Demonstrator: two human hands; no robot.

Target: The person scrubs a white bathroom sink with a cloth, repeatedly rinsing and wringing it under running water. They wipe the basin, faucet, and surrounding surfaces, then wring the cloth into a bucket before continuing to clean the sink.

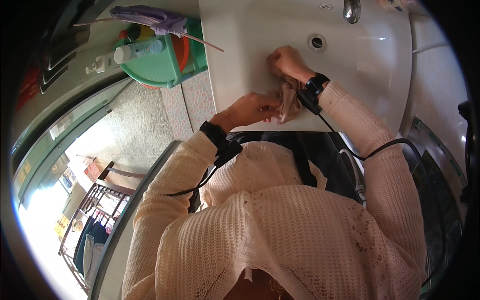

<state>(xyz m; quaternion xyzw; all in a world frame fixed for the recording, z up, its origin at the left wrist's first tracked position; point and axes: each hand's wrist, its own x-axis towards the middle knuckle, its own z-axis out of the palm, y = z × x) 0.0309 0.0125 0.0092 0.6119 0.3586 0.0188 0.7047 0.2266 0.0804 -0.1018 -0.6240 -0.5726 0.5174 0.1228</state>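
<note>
A crumpled pinkish-beige cloth (290,103) hangs between my hands over the front part of a white ceramic washbasin (360,86). My left hand (253,108) pinches the cloth's near end, close to the basin's front edge. Farther in, my right hand (288,63) is curled in a fist around the other end, which is mostly hidden under the palm and wrist. Beyond that hand lies the basin's metal drain (317,42). A metal faucet (351,12) shows at the top edge of the view.
Left of the basin stands a green plastic rack (150,71) with bottles (138,50). A purple cloth (153,18) lies over a thin stick (202,42) whose end reaches the basin's rim. Black cables (386,146) run from my wristbands. A white hose (354,172) hangs below the basin.
</note>
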